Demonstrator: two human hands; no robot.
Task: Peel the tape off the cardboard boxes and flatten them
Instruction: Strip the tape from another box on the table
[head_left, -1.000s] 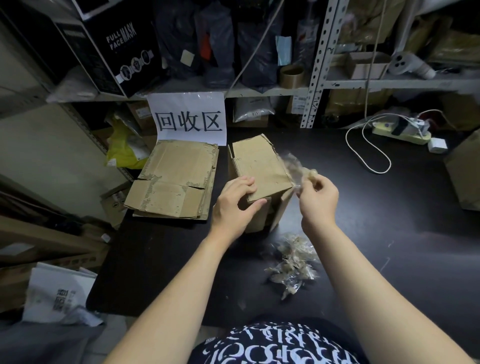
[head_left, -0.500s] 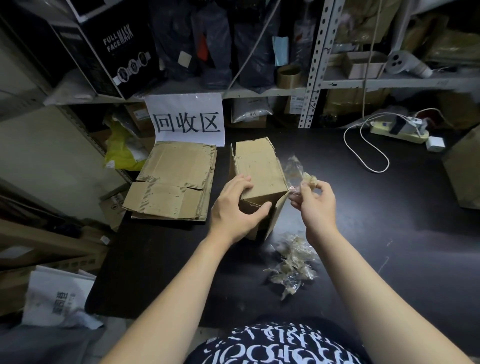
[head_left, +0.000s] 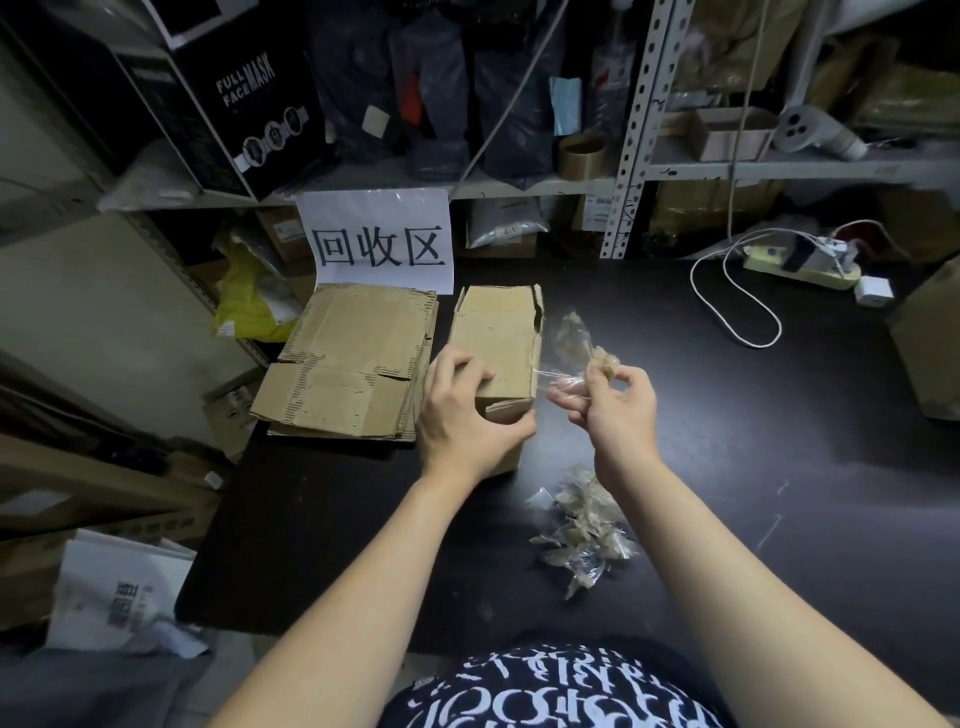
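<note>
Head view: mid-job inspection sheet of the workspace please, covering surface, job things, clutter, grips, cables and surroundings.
surface: dark table.
job's things: cardboard box upright, not flattened; tape strip runs from its right edge to the right hand; flattened cardboard stack lies left of it.
clutter: peeled tape pile on the table by the right forearm.
grips: left hand holds the box's near end; right hand pinches the tape strip.
cables: white cable loops on the table from a power strip at far right.
surroundings: metal shelving behind, paper sign, black mask box, tape roll.
</note>
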